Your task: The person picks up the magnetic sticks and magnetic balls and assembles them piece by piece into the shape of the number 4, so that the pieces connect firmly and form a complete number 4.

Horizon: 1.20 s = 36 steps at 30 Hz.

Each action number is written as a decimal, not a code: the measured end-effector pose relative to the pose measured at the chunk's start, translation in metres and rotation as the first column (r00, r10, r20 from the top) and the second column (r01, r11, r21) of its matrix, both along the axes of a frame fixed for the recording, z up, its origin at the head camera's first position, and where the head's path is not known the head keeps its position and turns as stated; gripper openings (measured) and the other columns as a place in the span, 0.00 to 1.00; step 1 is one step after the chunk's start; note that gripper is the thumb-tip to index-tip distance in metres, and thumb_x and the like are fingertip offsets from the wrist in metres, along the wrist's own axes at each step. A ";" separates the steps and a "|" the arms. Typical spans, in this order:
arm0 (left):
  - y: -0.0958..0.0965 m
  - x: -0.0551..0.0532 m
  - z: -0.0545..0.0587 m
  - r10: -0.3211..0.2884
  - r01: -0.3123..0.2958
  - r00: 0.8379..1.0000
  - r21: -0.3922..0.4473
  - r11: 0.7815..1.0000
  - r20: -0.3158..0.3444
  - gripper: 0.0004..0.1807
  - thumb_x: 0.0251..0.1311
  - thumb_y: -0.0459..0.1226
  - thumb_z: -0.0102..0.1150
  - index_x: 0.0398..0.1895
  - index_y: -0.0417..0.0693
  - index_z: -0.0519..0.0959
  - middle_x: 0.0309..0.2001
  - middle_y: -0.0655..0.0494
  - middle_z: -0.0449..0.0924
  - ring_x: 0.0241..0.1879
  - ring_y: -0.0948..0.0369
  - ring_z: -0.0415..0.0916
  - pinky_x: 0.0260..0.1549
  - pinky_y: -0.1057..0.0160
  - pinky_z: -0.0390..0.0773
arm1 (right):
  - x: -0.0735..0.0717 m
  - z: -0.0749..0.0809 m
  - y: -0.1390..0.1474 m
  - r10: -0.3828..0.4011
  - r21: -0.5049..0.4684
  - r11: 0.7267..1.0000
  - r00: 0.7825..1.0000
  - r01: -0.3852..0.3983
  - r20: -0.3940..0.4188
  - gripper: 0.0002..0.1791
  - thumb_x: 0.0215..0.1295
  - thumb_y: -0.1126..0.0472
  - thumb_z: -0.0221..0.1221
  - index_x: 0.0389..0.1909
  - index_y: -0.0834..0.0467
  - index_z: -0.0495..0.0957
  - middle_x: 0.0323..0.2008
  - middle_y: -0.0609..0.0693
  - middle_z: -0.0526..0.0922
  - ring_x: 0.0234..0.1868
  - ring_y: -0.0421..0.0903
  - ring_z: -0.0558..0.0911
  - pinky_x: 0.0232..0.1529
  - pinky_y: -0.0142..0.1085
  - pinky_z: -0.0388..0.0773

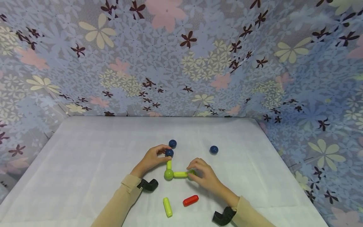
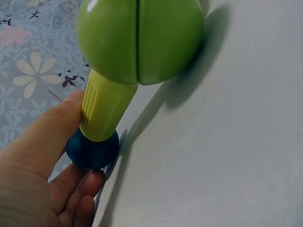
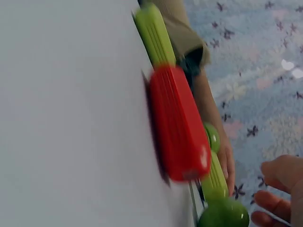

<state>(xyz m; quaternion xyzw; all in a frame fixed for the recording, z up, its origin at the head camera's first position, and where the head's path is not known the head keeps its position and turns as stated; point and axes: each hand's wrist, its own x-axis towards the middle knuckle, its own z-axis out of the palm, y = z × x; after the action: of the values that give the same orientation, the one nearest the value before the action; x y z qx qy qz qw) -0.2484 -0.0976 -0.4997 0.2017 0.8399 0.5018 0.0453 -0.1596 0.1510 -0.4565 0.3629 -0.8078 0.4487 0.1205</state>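
Left: I am holding a blue ball (image 1: pixel 169 153) with my left hand (image 1: pixel 151 159), thumb on the near side and fingers curling around the far side, so the grip is narrow. The ball is sitting at the far end of a yellow-green stick (image 1: pixel 169 164); in the left wrist view my thumb is also lying along that stick. The stick's near end is meeting a large green ball (image 1: pixel 168 174), from which a second yellow-green stick (image 1: pixel 180 174) is running rightward to another green ball (image 1: pixel 192 172), forming an L.

Right: my right hand (image 1: pixel 205 175) is hovering beside that end ball, thumb and fingers bending loosely and standing apart. The right wrist view is showing a gap to the ball; I am holding nothing there.

Surroundings: a loose yellow-green stick (image 1: pixel 167 207) and a red stick (image 1: pixel 190 200) are lying nearer me on the white table (image 1: pixel 113 138). A second blue ball (image 1: pixel 172 143) is resting just beyond my left fingertips; a third blue ball (image 1: pixel 214 149) is resting farther right. Flowered cloth (image 1: pixel 167 63) is hanging behind.
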 end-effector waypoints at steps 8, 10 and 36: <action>-0.001 0.003 0.001 -0.002 0.002 1.000 0.004 1.000 -0.017 0.23 0.54 0.43 0.68 0.53 0.51 0.78 0.51 0.53 0.80 0.48 0.58 0.75 0.58 0.52 0.73 | 0.018 -0.028 0.011 0.161 -0.008 0.987 0.981 -0.161 0.111 0.09 0.53 0.75 0.63 0.35 0.63 0.80 0.32 0.55 0.82 0.33 0.43 0.77 0.34 0.33 0.78; -0.001 0.003 0.000 -0.004 0.004 1.000 0.006 1.000 -0.019 0.23 0.54 0.43 0.68 0.54 0.51 0.78 0.51 0.53 0.80 0.48 0.58 0.75 0.58 0.52 0.73 | 0.022 -0.033 0.015 0.166 0.018 0.985 0.974 -0.171 0.152 0.08 0.55 0.71 0.64 0.36 0.60 0.81 0.33 0.51 0.83 0.35 0.42 0.78 0.39 0.32 0.78; 0.006 0.009 -0.001 0.008 -0.008 1.000 0.026 1.000 0.005 0.22 0.53 0.40 0.68 0.53 0.49 0.78 0.51 0.51 0.80 0.48 0.57 0.74 0.59 0.52 0.73 | 0.039 -0.042 0.034 0.212 0.086 0.968 0.951 -0.237 0.225 0.18 0.56 0.65 0.66 0.49 0.56 0.78 0.46 0.52 0.81 0.28 0.38 0.73 0.26 0.23 0.73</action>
<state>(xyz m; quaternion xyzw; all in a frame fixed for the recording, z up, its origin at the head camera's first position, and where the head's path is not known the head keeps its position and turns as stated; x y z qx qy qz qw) -0.2395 -0.0912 -0.5011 0.1978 0.8340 0.5133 0.0427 -0.1201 0.1855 -0.4981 0.4082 -0.7933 0.4500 -0.0396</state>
